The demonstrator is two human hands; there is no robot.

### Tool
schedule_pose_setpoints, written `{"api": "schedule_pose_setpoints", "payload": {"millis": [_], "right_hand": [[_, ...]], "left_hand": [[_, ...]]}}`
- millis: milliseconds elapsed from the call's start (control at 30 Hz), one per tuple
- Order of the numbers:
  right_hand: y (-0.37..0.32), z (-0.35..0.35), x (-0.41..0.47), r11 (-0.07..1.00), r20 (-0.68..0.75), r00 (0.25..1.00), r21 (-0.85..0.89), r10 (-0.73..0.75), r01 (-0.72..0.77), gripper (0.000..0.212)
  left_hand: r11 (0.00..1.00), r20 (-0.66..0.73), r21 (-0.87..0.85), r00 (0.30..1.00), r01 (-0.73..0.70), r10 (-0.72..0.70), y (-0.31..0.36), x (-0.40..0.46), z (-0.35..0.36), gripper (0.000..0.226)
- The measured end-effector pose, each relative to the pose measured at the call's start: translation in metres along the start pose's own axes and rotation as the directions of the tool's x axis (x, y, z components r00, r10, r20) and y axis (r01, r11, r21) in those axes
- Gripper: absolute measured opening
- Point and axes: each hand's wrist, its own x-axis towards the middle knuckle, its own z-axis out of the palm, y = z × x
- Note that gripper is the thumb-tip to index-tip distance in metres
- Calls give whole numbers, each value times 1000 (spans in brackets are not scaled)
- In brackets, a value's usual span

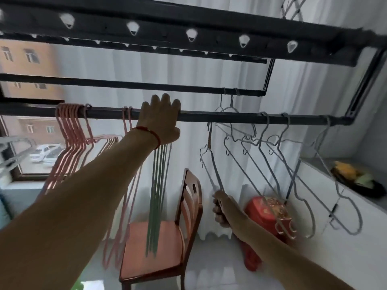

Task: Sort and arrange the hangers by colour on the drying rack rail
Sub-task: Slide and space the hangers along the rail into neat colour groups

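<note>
The left hand [160, 120] is curled over the dark metal drying rack rail [230, 117], fingers wrapped across its top, and a bunch of thin pale green hangers [159, 197] drops straight down from beneath the palm; whether the fingers also clamp their hooks cannot be told, since the hand covers them. The right hand [219, 208] is lower and to the right, fingers closed round the bottom of a slim grey wire hanger [210, 164], which hangs tilted just below the rail; its hook end is too blurred to say whether it is on the rail. To the left on the same rail sit a tight cluster of pink plastic hangers [70, 130] and a couple more pink ones [127, 120] just beside the left wrist. To the right, several more grey wire hangers [278, 147] are spread loosely along the rail and on the thinner bar behind it. A wooden chair with an orange seat [155, 248] stands below. The step in hand looks like gathering greys beside the greens. To do it well, lift the held hanger by its lower bar so the hook clears the rail cleanly, set it just right of the green bunch, and keep the left hand steadying that bunch so it does not slide into the pinks.
</note>
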Motion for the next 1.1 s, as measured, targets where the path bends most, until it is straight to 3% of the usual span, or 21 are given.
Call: {"api": "schedule_pose_setpoints", "payload": {"millis": [267, 367, 467, 667, 900, 1100], "right_hand": [[17, -61, -104, 1000, 65, 998, -6, -12, 12, 21], [36, -84, -126, 1000, 85, 996, -13, -14, 15, 25], [53, -106, -146, 1000, 127, 992, -6, -2, 3, 28], [78, -138, -186, 996, 199, 977, -28, -79, 86, 34], [17, -131, -200, 953, 274, 916, -3, -292, 304, 39], [-49, -105, -176, 980, 263, 945, 3, -193, 199, 35]], "left_hand": [[984, 216, 124, 964, 131, -156, 35, -8, -24, 74], [973, 213, 126, 952, 196, -219, 58, -18, -25, 87], [969, 194, 110, 951, 223, -241, 76, -32, -25, 96], [975, 365, 31, 905, 221, -217, 90, -35, -62, 98], [958, 431, -74, 875, 277, -220, 102, -39, -85, 95], [964, 386, -79, 900, 254, -205, 99, -42, -83, 91]]}}
